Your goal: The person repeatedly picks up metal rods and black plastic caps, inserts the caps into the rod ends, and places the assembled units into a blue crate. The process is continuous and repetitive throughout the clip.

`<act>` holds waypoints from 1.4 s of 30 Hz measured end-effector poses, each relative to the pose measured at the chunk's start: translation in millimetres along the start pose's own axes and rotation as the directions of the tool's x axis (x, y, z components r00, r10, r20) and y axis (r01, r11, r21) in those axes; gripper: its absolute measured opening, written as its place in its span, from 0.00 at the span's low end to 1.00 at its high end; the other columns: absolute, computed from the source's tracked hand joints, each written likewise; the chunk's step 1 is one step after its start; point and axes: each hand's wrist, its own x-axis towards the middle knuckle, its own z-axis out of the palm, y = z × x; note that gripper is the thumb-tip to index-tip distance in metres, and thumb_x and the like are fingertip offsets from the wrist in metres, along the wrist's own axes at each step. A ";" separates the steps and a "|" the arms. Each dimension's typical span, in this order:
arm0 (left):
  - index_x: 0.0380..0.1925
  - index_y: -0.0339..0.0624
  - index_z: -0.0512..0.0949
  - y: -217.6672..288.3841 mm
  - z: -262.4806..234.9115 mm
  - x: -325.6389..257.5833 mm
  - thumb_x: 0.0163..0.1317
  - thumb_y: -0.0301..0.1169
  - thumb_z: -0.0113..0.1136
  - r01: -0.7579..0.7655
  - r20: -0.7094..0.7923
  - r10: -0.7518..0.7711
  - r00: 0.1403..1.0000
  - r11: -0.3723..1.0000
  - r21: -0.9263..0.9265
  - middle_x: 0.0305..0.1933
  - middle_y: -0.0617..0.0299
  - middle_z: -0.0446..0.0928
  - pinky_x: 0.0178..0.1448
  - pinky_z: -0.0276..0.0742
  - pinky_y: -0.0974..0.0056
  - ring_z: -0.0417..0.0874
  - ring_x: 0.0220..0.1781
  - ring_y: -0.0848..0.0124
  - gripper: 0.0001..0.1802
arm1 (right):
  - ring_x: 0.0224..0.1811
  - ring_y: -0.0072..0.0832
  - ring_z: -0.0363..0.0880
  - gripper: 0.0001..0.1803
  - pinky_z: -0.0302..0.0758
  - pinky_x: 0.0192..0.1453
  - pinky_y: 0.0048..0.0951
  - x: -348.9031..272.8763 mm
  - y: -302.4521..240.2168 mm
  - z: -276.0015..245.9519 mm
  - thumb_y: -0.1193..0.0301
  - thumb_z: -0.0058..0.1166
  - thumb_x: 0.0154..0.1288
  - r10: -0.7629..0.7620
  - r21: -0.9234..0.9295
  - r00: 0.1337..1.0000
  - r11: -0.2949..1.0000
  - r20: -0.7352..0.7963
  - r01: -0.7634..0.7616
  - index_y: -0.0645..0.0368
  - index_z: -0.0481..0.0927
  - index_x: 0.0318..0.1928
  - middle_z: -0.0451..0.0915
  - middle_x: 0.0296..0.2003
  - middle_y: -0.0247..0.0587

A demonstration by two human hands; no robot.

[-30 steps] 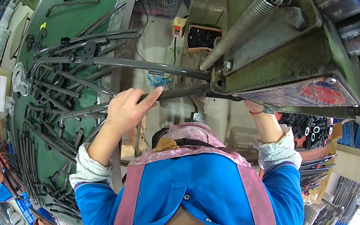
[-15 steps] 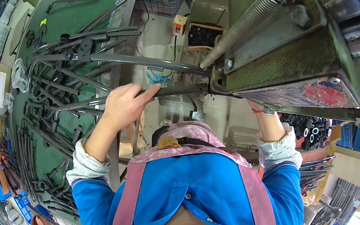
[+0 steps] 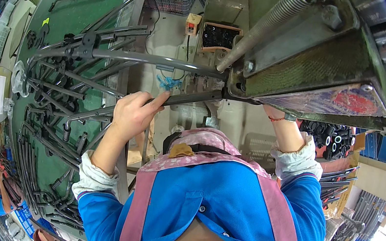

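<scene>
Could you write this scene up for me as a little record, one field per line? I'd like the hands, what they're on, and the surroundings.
Left hand: closed around a dark tube
Right hand: mostly hidden by the machine; grip not visible
Held tube: slants from over the green table to the machine's edge
Machine: worn, greenish, with a coil spring
On the table: many dark tubes, some bent
Clothing: blue top, pink apron

Head-worn fisheye, close above blue shirt, looked steeply down, taking in left hand, counter leftward, machine rightward.
</scene>
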 end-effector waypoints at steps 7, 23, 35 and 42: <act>0.49 0.53 0.82 2.9 0.7 -1.0 0.47 0.33 0.70 -0.010 0.000 0.010 1.000 0.999 -0.037 0.24 0.65 0.71 0.27 0.73 0.63 0.76 0.24 0.66 0.24 | 0.60 0.34 0.69 0.20 0.67 0.66 0.35 -3.3 -2.8 3.2 0.59 0.45 0.72 -0.007 -0.004 1.000 1.000 0.005 0.007 0.57 0.72 0.57 0.75 0.55 0.42; 0.53 0.55 0.79 -1.8 -5.6 12.9 0.52 0.33 0.67 -0.097 0.156 0.096 0.983 0.995 -0.005 0.23 0.65 0.67 0.24 0.72 0.61 0.75 0.23 0.65 0.25 | 0.58 0.33 0.70 0.19 0.67 0.65 0.34 -16.4 -0.9 7.8 0.59 0.46 0.72 -0.014 0.043 1.000 0.999 0.001 0.014 0.57 0.72 0.55 0.76 0.54 0.43; 0.54 0.55 0.79 19.1 11.6 38.7 0.51 0.31 0.65 -0.098 0.199 0.091 0.976 0.995 0.028 0.25 0.65 0.68 0.27 0.71 0.60 0.75 0.25 0.65 0.26 | 0.57 0.33 0.70 0.19 0.68 0.64 0.34 -16.1 7.6 -1.7 0.59 0.46 0.72 0.040 0.093 0.999 0.995 -0.034 -0.036 0.57 0.73 0.54 0.76 0.53 0.43; 0.54 0.56 0.79 9.6 -1.6 53.2 0.50 0.30 0.66 -0.132 0.171 0.116 0.979 0.987 0.087 0.25 0.66 0.68 0.27 0.74 0.62 0.78 0.26 0.67 0.27 | 0.56 0.32 0.71 0.18 0.68 0.64 0.33 -14.3 19.8 -5.1 0.59 0.46 0.71 0.084 0.139 0.995 0.987 -0.050 -0.076 0.57 0.73 0.54 0.77 0.52 0.43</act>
